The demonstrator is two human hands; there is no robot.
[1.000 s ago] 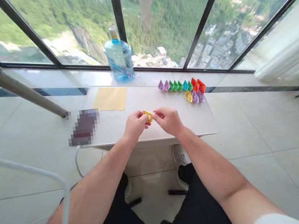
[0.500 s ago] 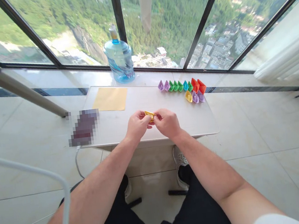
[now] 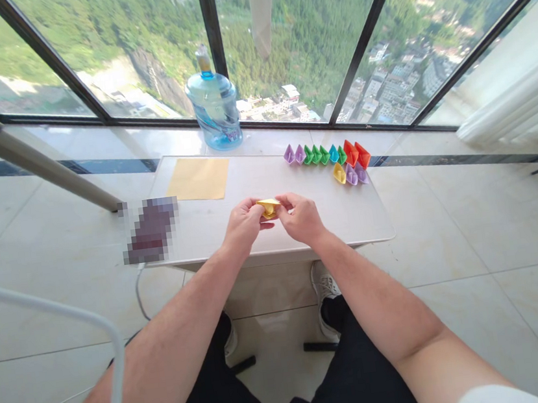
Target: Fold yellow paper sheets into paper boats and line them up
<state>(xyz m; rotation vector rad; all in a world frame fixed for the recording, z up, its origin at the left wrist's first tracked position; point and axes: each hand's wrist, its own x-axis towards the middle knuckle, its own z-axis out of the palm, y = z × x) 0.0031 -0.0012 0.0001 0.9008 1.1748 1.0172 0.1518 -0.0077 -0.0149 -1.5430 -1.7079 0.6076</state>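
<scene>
A small yellow paper boat (image 3: 268, 207) is held just above the near part of the white table (image 3: 266, 176). My left hand (image 3: 245, 225) pinches its left end, and my right hand (image 3: 300, 217) pinches its right end. The boat's hollow faces up toward me, and its tips are partly covered by my fingers. To the right, at the far edge of the table, folded paper boats stand in two rows: purple, green (image 3: 316, 154), blue, red (image 3: 362, 154) and a yellow one (image 3: 339, 174).
A flat sheet of yellow-orange paper (image 3: 199, 179) lies at the table's far left. A pixelated dark object (image 3: 151, 230) with a cable sits at the left edge. Behind the table stands a blue water jug (image 3: 214, 110) by the window. A white tube (image 3: 115, 351) curves at lower left.
The yellow paper boat has been spread wider and shows more of its hollow. My hands have shifted slightly apart, still gripping its ends.
</scene>
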